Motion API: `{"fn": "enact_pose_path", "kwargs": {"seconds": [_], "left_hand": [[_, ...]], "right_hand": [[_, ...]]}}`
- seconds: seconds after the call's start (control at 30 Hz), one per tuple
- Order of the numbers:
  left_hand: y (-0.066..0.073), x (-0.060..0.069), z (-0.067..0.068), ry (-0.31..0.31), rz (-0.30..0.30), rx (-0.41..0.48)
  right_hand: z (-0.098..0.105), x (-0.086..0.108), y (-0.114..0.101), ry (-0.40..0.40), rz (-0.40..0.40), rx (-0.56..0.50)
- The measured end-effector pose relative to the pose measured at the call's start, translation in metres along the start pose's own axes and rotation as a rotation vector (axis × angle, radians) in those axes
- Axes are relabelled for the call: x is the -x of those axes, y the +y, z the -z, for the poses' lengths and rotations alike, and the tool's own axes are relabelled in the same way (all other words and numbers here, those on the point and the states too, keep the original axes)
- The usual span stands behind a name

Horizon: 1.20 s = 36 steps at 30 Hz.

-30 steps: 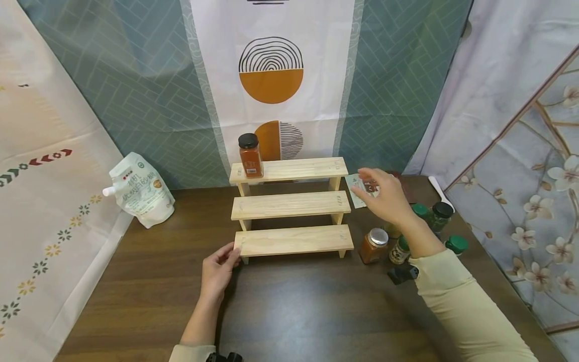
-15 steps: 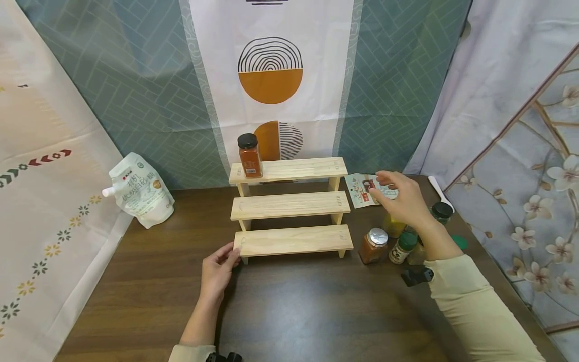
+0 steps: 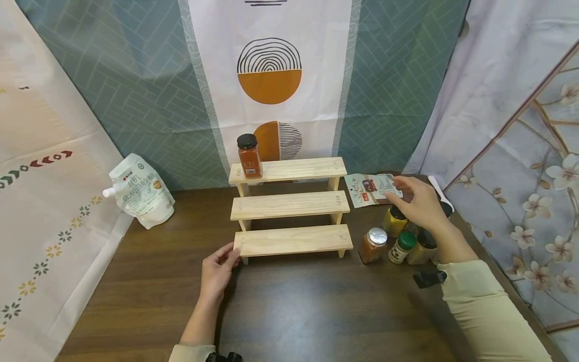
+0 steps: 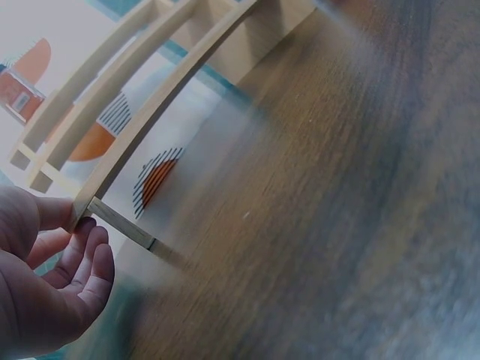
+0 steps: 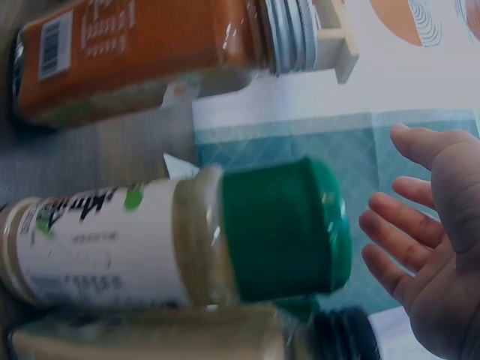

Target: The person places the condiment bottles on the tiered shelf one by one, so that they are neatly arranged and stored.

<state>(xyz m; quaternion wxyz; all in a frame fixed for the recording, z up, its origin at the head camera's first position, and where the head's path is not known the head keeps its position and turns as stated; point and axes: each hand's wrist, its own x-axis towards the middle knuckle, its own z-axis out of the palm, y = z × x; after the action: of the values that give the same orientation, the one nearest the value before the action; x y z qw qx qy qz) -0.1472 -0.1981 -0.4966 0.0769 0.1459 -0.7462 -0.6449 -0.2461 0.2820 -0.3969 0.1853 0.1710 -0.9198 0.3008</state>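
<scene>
A three-tier wooden rack stands mid-table, and my left hand pinches the left end of its lowest board between thumb and fingers. An orange-red spice jar with a black lid is on the left of the top tier. My right hand hovers empty over the jars at the right, fingers spread apart from the thumb. Below it are a yellow jar with a black lid, a green-capped bottle, a silver-lidded orange jar and a black-lidded tan jar. The hand and forearm hide other jars.
A flat printed packet lies behind the jars, with a white-handled utensil at the back right. At the left, a white spouted pouch leans against the hanging cloth. Patterned cloths enclose the table's back and sides.
My right hand has moved right and slightly toward me, away from the rack, uncovering the packet and the yellow jar. The left hand keeps its hold on the rack.
</scene>
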Motion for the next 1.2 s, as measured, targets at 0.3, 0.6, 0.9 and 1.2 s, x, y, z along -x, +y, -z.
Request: {"fn": "enact_pose_path", "kwargs": {"seconds": [0.3,0.6,0.9,1.2], "left_hand": [[0.002,0.001,0.001,-0.009,0.003,-0.003],[0.002,0.001,0.000,-0.006,0.010,-0.005],[0.003,-0.002,-0.001,-0.007,0.006,0.001],[0.001,0.000,0.000,-0.003,0.002,-0.007]], "right_hand": [[0.002,0.009,0.017,-0.053,-0.036,0.021],[0.002,0.013,0.024,-0.181,-0.045,0.057],[0.007,0.010,0.029,-0.284,-0.027,0.080],[0.010,0.012,0.033,-0.349,0.084,0.172]]}}
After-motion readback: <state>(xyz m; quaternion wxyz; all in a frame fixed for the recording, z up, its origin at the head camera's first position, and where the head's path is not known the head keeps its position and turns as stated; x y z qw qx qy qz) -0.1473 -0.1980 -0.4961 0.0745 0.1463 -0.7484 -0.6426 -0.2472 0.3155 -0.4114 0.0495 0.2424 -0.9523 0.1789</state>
